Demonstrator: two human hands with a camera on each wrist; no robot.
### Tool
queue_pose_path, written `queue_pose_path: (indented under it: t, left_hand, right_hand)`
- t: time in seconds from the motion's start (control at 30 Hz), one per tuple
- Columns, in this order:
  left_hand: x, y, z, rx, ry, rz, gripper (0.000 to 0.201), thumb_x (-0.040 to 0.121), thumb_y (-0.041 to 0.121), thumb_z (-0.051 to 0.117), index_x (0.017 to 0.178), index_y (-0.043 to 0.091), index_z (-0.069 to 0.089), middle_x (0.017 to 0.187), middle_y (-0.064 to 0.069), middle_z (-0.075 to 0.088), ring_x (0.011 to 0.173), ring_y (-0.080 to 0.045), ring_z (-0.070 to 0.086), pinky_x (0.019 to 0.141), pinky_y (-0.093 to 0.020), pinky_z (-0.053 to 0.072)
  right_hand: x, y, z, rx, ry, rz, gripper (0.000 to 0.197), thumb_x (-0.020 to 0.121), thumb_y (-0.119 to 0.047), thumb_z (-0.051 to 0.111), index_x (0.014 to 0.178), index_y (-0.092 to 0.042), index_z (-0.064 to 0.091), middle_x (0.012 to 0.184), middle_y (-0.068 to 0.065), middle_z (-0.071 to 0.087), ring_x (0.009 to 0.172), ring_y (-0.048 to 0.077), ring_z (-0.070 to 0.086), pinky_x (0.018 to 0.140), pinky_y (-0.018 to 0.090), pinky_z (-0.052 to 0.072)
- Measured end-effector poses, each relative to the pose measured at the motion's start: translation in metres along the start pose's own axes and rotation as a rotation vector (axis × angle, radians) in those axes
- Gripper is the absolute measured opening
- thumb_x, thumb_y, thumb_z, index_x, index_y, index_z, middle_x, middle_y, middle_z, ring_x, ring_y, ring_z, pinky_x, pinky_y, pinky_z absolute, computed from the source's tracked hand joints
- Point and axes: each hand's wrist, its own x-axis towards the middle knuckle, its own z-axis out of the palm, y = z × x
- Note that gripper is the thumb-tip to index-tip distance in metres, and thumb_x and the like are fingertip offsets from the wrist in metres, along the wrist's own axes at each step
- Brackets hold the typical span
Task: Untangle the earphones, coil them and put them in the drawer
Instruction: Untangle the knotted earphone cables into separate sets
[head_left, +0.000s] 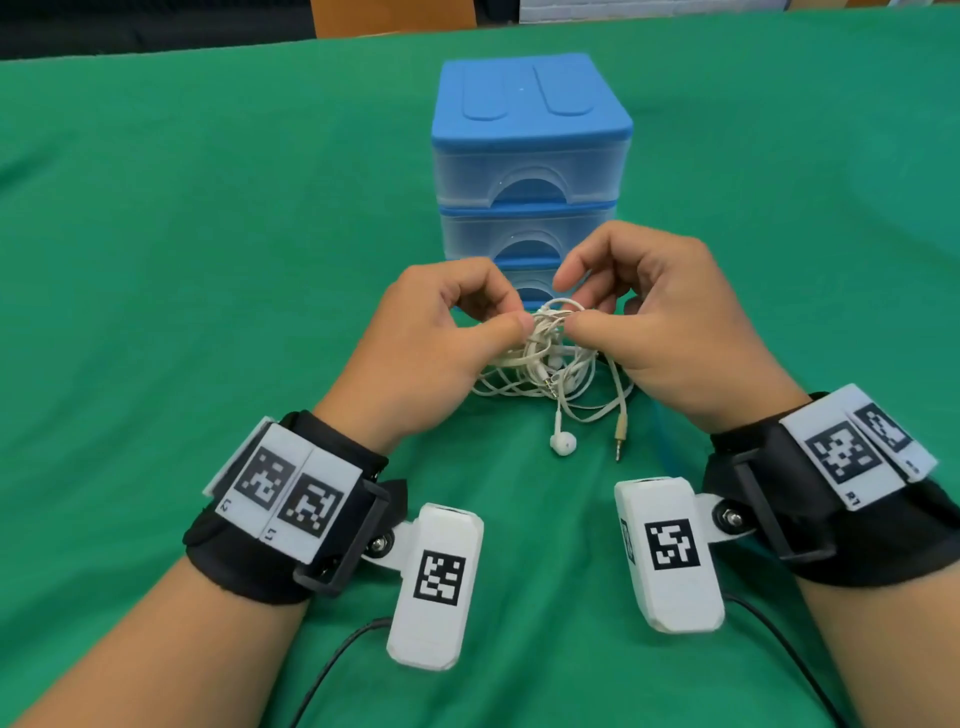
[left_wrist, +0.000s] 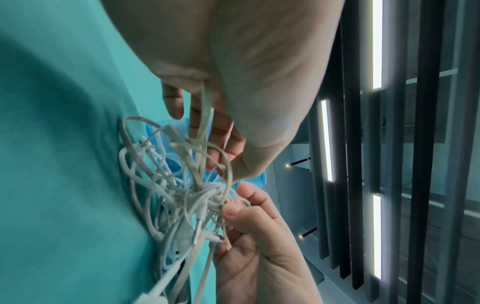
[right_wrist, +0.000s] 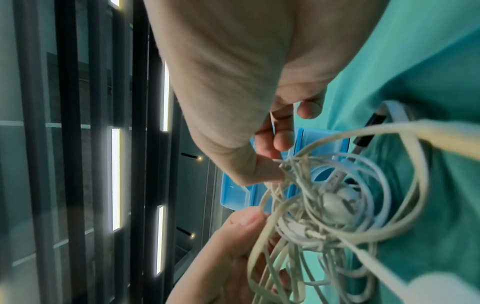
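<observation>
The left hand (head_left: 431, 338) pinches a strand at the top of the earphones (head_left: 550, 364), a white knotted bundle held just above the green bench (head_left: 156, 260), directly in front of the blue drawer unit (head_left: 530, 156). The right hand (head_left: 670, 332) pinches the same knot from the other side, thumb tips almost touching. The likeliest failure, to my eye, is pulling the two pinches apart before finding a free end: that would cinch the knot tighter, not loosen it. More than one cable seems wound in (a flat beige lead with its own jack plug (head_left: 619, 434) hangs at the right), so the wrong strand may get worked. A dangling earbud (head_left: 562, 442) could snag a loop. All the drawers look closed, so one must be opened before stowing.
</observation>
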Motion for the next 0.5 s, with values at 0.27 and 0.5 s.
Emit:
queue_pose_path:
  t: [0.27, 0.5]
  left_hand:
    - [0.0022, 0.0089, -0.0034, -0.569, 0.029, -0.003, 0.013, 0.100, 0.014, 0.046, 0.089, 0.016, 0.049, 0.091, -0.008, 0.074, 0.092, -0.020, 0.063, 0.081, -0.033, 0.041]
    - [0.0047, 0.0021, 0.0005, -0.289, -0.076, -0.100, 0.021, 0.087, 0.017, 0.072, 0.090, 0.010, 0.053, 0.060, -0.009, 0.039, 0.056, -0.018, 0.031, 0.052, -0.024, 0.029]
  right_hand:
    - [0.0027, 0.0062, -0.0005, -0.009, 0.014, 0.068, 0.018, 0.067, -0.012, 0.063, 0.083, -0.015, 0.070, 0.076, 0.016, 0.067, 0.064, 0.021, 0.047, 0.059, 0.031, 0.039]
    - [0.0009, 0.0017, 0.0002, 0.093, -0.024, 0.019, 0.018, 0.072, 0.001, 0.068, 0.088, -0.004, 0.070, 0.073, -0.001, 0.063, 0.061, 0.000, 0.048, 0.059, 0.014, 0.038]
